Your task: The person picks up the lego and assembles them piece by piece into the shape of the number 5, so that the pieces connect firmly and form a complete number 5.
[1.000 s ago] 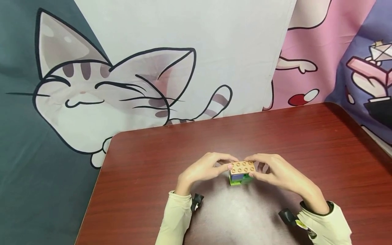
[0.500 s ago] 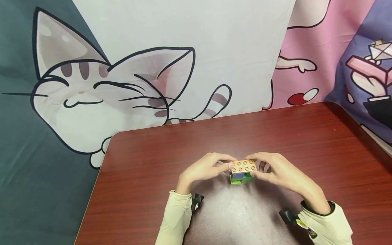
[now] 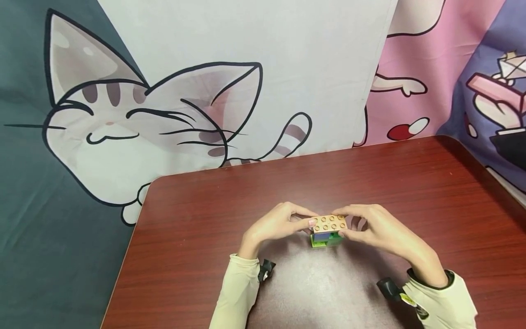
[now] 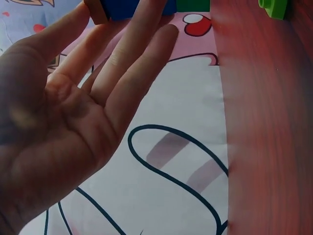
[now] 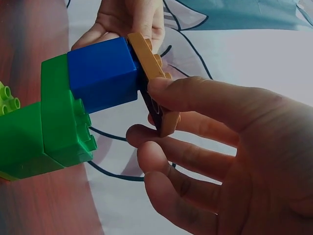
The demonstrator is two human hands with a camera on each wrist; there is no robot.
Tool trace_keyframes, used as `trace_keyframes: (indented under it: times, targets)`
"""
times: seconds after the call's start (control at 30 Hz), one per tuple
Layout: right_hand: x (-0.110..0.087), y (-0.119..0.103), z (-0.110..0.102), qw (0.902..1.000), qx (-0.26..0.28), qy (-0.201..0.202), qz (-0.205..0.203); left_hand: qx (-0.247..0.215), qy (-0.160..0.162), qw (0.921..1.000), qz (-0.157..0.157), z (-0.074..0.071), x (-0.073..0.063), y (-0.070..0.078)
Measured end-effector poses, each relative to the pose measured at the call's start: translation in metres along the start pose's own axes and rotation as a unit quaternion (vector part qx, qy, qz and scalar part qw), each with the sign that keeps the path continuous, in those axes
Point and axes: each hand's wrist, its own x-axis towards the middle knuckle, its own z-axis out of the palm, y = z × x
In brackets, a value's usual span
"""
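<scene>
A thin orange brick (image 3: pixel 330 223) with studs forms the top of a small stack of toy building bricks. Under it, in the right wrist view, comes a blue brick (image 5: pixel 100 73), then green bricks (image 5: pixel 58 107), with a lime-green piece (image 3: pixel 318 243) at the bottom. The orange brick overhangs the blue one, and its dark underside shows; whether it is fully seated I cannot tell. My left hand (image 3: pixel 273 227) pinches its left end between thumb and fingers. At the other end my right hand (image 3: pixel 380 227) pinches it likewise, the lower fingers loosely curled beneath.
The stack stands on a reddish-brown wooden table (image 3: pixel 205 205). Behind the table's far edge hangs a cloth backdrop (image 3: pixel 328 55) with cartoon drawings. A black wrist camera (image 3: pixel 267 269) is worn on the left wrist and another camera (image 3: pixel 388 289) on the right.
Both hands and the brick stack have shifted slightly to the right. Both hands keep their hold on the orange brick throughout.
</scene>
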Motion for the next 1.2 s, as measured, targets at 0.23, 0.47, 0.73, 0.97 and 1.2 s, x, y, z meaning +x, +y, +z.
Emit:
trace_keyframes:
  times: [0.23, 0.47, 0.73, 0.97, 1.2]
  targets:
    - [-0.001, 0.002, 0.0, 1.0, 0.006, -0.002, 0.008, 0.001, 0.014, 0.9998, -0.015, 0.004, 0.0, 0.006]
    - [-0.001, 0.003, 0.0, 0.9998, 0.014, -0.008, 0.013, -0.02, 0.023, 0.9978, -0.06, 0.008, -0.001, 0.013]
    - [-0.001, 0.003, 0.002, 0.9999, 0.012, -0.007, 0.005, -0.032, 0.02, 0.998, -0.051, 0.007, 0.0, 0.01]
    - [-0.001, 0.003, 0.003, 1.0, 0.004, -0.002, 0.006, -0.055, 0.013, 0.997, -0.053, 0.006, 0.001, 0.007]
    - [-0.002, 0.006, 0.001, 1.0, 0.001, 0.001, 0.003, -0.027, -0.008, 0.9983, -0.051, 0.008, 0.003, 0.001]
